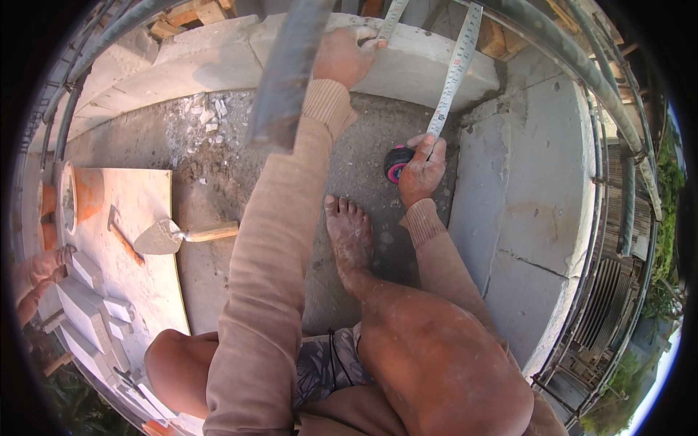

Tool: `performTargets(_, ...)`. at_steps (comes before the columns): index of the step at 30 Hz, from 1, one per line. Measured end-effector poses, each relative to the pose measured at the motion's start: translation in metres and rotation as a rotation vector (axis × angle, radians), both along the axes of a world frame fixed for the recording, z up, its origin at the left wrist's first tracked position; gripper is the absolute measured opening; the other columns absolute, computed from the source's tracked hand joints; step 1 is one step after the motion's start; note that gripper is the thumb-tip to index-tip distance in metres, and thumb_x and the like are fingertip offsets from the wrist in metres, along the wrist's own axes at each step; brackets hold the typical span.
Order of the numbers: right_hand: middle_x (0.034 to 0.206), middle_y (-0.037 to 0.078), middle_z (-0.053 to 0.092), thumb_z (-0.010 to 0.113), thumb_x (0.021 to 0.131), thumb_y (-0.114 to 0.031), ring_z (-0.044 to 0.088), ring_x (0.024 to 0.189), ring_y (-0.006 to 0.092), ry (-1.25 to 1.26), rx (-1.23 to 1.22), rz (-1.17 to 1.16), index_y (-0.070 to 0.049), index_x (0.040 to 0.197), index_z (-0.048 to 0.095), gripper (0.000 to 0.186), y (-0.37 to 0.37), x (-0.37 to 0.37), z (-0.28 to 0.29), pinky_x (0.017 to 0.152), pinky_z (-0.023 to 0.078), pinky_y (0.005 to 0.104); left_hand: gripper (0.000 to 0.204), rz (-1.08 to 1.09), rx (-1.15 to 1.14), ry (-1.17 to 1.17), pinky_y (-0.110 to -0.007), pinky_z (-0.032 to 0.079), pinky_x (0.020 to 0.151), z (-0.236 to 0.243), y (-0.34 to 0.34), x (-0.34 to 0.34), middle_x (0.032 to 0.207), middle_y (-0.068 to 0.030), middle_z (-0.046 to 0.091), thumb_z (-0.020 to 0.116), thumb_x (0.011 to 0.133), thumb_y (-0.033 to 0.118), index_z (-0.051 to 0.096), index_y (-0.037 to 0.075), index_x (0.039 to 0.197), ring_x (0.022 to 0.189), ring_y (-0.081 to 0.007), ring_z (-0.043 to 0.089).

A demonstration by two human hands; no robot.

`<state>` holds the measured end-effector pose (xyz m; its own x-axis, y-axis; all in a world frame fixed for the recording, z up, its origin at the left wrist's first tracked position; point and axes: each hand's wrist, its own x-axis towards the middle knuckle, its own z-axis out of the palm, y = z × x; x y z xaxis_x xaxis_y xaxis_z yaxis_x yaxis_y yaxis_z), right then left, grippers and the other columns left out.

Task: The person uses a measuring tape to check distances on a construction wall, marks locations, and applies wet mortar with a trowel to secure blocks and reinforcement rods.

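My right hand grips a black and pink tape measure case low over the rough grey floor. Its white blade runs up and away across a pale grey block. My left hand rests on the top edge of that block, fingers curled over another strip of the tape. I am crouched, with my bare foot planted just below the case.
A grey scaffold pipe crosses in front of my left arm. A trowel and a hammer lie on a board at left, beside an orange bucket and cut blocks. More blocks line the right edge.
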<state>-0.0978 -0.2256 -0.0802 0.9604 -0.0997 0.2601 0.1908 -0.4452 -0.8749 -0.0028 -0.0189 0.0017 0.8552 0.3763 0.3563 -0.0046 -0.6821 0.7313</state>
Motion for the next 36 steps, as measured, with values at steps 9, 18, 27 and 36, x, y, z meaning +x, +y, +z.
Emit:
performTargets(9,0.085,0.015,0.066,0.040,0.112,-0.035,0.065,0.081,0.0329,0.014,-0.007,0.012,-0.003,0.095,0.057,0.040,-0.002,0.001,-0.001,0.077,0.050,0.0429,0.039,0.011,-0.022,-0.024,-0.041,0.057,0.090,-0.003,-0.002,0.001,0.103,-0.0198,0.077,0.080,0.087,0.039,0.080,0.008,0.111,0.098,-0.0362,0.074)
performTargets(18,0.086,0.015,0.066,0.041,0.112,-0.033,0.065,0.081,0.0331,0.025,-0.010,0.007,-0.002,0.095,0.057,0.039,-0.003,0.002,-0.003,0.078,0.050,0.0429,0.034,0.034,0.000,-0.027,-0.042,0.057,0.091,-0.006,-0.001,0.000,0.104,-0.0196,0.076,0.078,0.090,0.035,0.079,0.012,0.114,0.097,-0.0371,0.073)
performTargets(27,0.074,0.007,0.056,0.040,0.112,-0.043,0.053,0.070,0.0191,-0.052,0.026,-0.020,-0.004,0.090,0.059,0.049,-0.001,0.005,-0.006,0.069,0.044,0.0362,0.029,0.026,0.023,-0.038,-0.042,0.057,0.092,-0.013,0.002,0.002,0.104,-0.0199,0.075,0.076,0.090,0.029,0.080,0.016,0.116,0.097,-0.0367,0.073)
performTargets(36,0.076,0.007,0.056,0.040,0.113,-0.041,0.053,0.073,0.0189,-0.031,0.045,-0.015,-0.004,0.090,0.060,0.047,-0.001,0.004,-0.007,0.072,0.045,0.0361,0.029,0.032,-0.003,-0.022,-0.044,0.057,0.092,-0.015,0.002,0.001,0.106,-0.0208,0.075,0.075,0.090,0.030,0.079,0.018,0.117,0.099,-0.0370,0.073)
